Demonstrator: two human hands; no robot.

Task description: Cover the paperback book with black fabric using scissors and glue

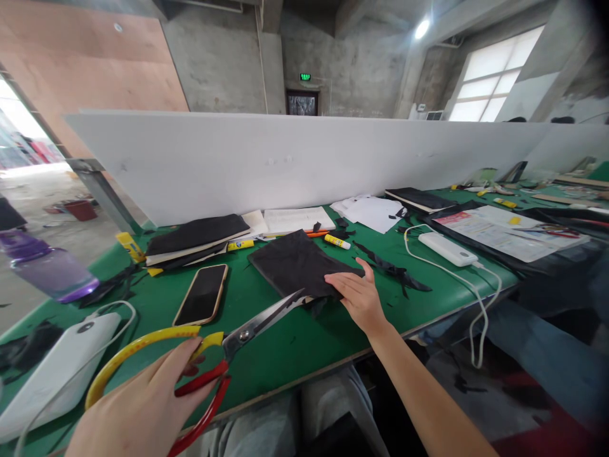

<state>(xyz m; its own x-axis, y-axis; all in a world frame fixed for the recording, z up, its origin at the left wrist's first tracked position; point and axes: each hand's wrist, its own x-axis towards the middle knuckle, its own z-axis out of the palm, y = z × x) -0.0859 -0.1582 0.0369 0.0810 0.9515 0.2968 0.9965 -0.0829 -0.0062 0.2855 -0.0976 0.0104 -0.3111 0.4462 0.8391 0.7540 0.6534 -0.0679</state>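
My left hand (147,393) is wrapped round the handles of a pair of scissors (245,333), one loop yellow and the other red. Their blades point up and to the right, slightly parted, with the tips at the near edge of a piece of black cloth (295,260). The cloth looks folded over something pale that shows at its lower edge. On its right side my right hand (356,293) grips the cloth, fingers on top and thumb raised. What lies under those fingers is hidden.
A phone (202,295), a white power bank (61,374) and a purple bottle (47,270) are on the left. Behind lie black-covered boards (200,235), a glue stick (337,242) and papers (371,212). Black scraps (394,266) and another power bank (447,249) sit right. A white partition (295,165) borders the table.
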